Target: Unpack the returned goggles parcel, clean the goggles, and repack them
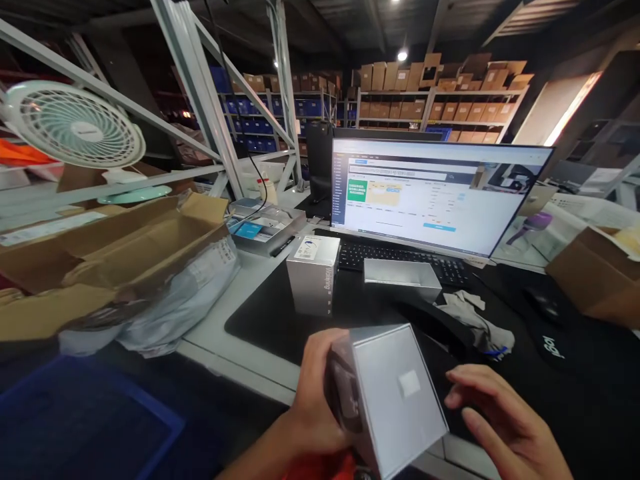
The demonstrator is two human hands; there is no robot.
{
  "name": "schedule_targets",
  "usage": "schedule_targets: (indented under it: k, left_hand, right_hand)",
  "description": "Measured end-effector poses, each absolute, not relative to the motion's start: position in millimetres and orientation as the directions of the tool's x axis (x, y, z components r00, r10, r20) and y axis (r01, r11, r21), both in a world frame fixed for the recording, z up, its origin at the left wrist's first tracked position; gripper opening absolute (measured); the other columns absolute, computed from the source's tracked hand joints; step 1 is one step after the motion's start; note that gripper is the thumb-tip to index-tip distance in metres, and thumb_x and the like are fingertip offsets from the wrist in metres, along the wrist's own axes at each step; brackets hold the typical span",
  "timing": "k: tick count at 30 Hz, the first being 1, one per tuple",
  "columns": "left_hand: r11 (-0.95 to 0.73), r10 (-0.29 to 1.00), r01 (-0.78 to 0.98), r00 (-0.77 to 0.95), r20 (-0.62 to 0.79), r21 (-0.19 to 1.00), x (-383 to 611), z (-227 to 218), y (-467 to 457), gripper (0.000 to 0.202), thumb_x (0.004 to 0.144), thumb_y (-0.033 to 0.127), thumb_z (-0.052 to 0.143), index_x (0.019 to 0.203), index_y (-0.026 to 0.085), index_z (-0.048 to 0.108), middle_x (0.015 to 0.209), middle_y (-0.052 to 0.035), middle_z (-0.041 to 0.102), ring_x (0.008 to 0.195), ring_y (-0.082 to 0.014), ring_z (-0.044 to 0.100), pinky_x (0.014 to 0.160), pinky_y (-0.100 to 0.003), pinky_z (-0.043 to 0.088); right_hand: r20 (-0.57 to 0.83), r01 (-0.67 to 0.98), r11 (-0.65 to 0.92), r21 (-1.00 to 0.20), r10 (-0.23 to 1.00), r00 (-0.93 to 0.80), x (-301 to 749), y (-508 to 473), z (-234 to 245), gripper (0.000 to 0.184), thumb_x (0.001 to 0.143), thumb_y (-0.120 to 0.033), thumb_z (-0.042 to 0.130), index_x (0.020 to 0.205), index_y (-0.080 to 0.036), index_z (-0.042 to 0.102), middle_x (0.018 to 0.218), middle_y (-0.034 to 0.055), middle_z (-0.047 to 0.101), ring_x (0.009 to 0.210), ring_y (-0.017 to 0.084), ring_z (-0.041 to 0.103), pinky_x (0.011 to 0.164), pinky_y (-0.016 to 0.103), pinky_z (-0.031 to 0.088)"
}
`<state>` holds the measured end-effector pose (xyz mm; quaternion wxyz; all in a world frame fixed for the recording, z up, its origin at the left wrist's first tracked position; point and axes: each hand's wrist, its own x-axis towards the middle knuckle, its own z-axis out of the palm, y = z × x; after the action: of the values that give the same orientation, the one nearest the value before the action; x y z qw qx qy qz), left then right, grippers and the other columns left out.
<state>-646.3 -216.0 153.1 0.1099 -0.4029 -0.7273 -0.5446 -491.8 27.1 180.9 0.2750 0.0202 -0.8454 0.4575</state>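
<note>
My left hand [320, 387] is wrapped round the left side of a silver-grey box [390, 413], held tilted above the desk's front edge. One flat face of the box, bearing a small white square, is turned up towards me. Its left side carries a dark printed picture, partly hidden by my fingers. To the right of the box is my right hand [505, 420], fingers apart and holding nothing. Beyond them a second silver box [314, 277] with a white label stands upright on the black desk mat [265, 313]. An open silver box part [400, 277] lies near the keyboard [380, 255].
A monitor [415, 207] stands behind the keyboard. Crumpled grey cloth [475, 323] and a mouse [543, 303] lie on the right. Opened cardboard boxes [135, 247], a plastic bag [185, 300], a fan [80, 130] and a blue crate [150, 407] are on the left.
</note>
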Motion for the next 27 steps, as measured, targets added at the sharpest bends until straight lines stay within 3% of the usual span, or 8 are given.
schedule_targets:
  k: [2,4,7,10,15,19,23,27]
  left_hand:
    - [0.137,0.464,0.808,-0.563,0.684,0.573,-650.6,159.5,-222.6,0.086,0.065,0.030,0.079,0.140,0.019,0.039,0.127,-0.0157,0.053,0.114,-0.0330,0.056,0.095,-0.050,0.050]
    - [0.185,0.511,0.874,-0.476,0.715,0.449,-655.9,164.8,-226.6,0.084,0.064,0.025,0.075,0.140,0.017,0.039,0.128,-0.0167,0.053,0.116,-0.0343,0.055,0.097,-0.051,0.047]
    - [0.178,0.592,0.926,-0.370,0.716,0.332,-663.0,170.3,-227.6,0.081,0.065,0.020,0.070,0.139,0.014,0.039,0.128,-0.0179,0.054,0.117,-0.0346,0.055,0.099,-0.051,0.045]
    - [0.158,0.629,0.964,-0.265,0.731,0.214,-666.3,170.5,-224.6,0.078,0.065,0.016,0.067,0.139,0.011,0.040,0.127,-0.0194,0.055,0.117,-0.0346,0.055,0.100,-0.051,0.044]
    - [0.189,0.603,0.977,-0.196,0.773,0.100,-666.9,157.8,-214.0,0.077,0.066,0.012,0.065,0.140,0.011,0.041,0.124,-0.0201,0.057,0.115,-0.0345,0.056,0.099,-0.053,0.044]
    - [0.202,0.584,0.977,-0.171,0.793,0.062,-667.5,147.8,-207.9,0.080,0.068,0.013,0.066,0.143,0.013,0.038,0.123,-0.0191,0.058,0.114,-0.0344,0.056,0.098,-0.054,0.045]
    - [0.219,0.595,0.975,-0.154,0.789,0.025,-669.0,139.0,-210.1,0.080,0.070,0.019,0.066,0.144,0.014,0.038,0.125,-0.0193,0.058,0.115,-0.0351,0.056,0.099,-0.054,0.045]
    - [0.260,0.609,0.964,-0.125,0.783,-0.049,-670.3,124.1,-218.6,0.068,0.077,0.025,0.062,0.141,0.015,0.041,0.129,-0.0192,0.056,0.120,-0.0345,0.054,0.104,-0.053,0.041]
  right_hand:
    - [0.521,-0.326,0.594,-0.735,0.187,-0.833,-492.3,22.6,193.8,0.033,0.094,-0.024,0.061,0.126,-0.033,0.060,0.106,0.0046,0.063,0.080,0.015,0.068,0.074,0.024,0.059]
    - [0.474,-0.303,0.588,-0.750,0.158,-0.866,-496.9,16.0,201.1,0.032,0.093,-0.032,0.064,0.125,-0.029,0.060,0.102,0.0049,0.064,0.078,0.016,0.064,0.070,0.026,0.056]
    - [0.280,-0.173,0.523,-0.835,0.134,-0.950,-505.9,7.9,204.2,0.030,0.086,-0.046,0.072,0.101,-0.022,0.062,0.081,0.0009,0.060,0.066,0.013,0.053,0.057,0.024,0.045]
    - [0.108,-0.045,0.502,-0.864,0.096,-0.990,-510.0,4.2,204.2,0.036,0.084,-0.049,0.073,0.079,-0.020,0.053,0.069,-0.0032,0.053,0.061,0.011,0.045,0.054,0.023,0.033]
    - [-0.030,0.065,0.372,-0.926,0.099,-0.995,-507.9,5.9,202.9,0.032,0.089,-0.047,0.068,0.088,-0.021,0.050,0.066,-0.0058,0.050,0.059,0.010,0.042,0.054,0.023,0.030]
    - [0.107,-0.067,0.493,-0.868,0.053,-0.993,-508.1,10.5,196.7,0.032,0.098,-0.045,0.057,0.079,-0.020,0.049,0.071,-0.0032,0.051,0.063,0.011,0.045,0.058,0.024,0.031]
    - [0.390,-0.335,0.707,-0.623,-0.091,-0.916,-510.1,13.8,188.8,0.029,0.103,-0.029,0.045,0.076,-0.019,0.050,0.069,-0.0017,0.051,0.062,0.012,0.043,0.060,0.028,0.030]
    - [0.531,-0.408,0.805,-0.430,-0.140,-0.836,-503.4,20.6,188.2,0.025,0.098,-0.017,0.047,0.074,-0.020,0.049,0.063,-0.0023,0.049,0.058,0.013,0.042,0.058,0.031,0.026]
